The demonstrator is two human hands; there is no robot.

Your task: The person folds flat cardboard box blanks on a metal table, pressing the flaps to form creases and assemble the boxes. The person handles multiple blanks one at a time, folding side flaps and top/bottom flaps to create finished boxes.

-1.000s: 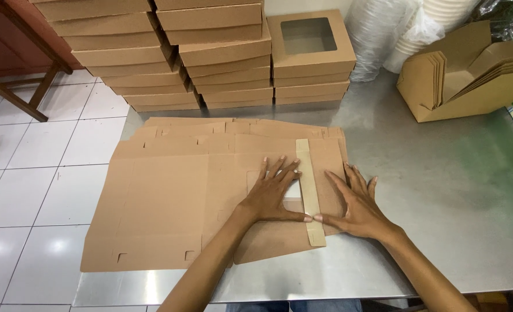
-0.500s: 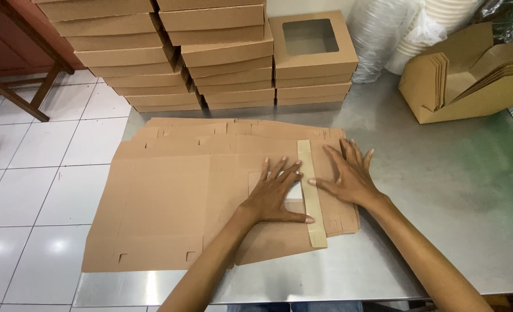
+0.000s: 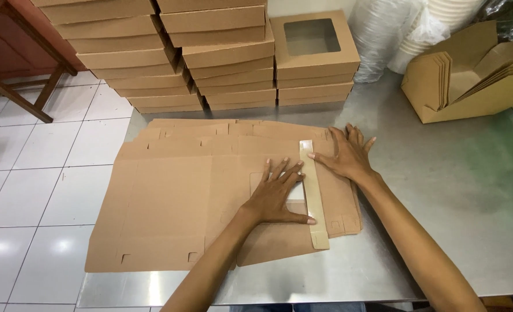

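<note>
Sliding up the pale glue strip (image 3: 314,193), the right hand (image 3: 344,155) presses flat-fingered beside the left hand (image 3: 278,196) on the unfolded cardboard blank (image 3: 169,196) (bench's left edge), folding unfinished, finished boxes (image 3: 221,55) stacked behind.

flat cardboard (image 3: 169,202) on steel table (image 3: 458,208)

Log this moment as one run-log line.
left hand flat on cardboard blank | right hand pressing flap beside strip | steel table
</note>
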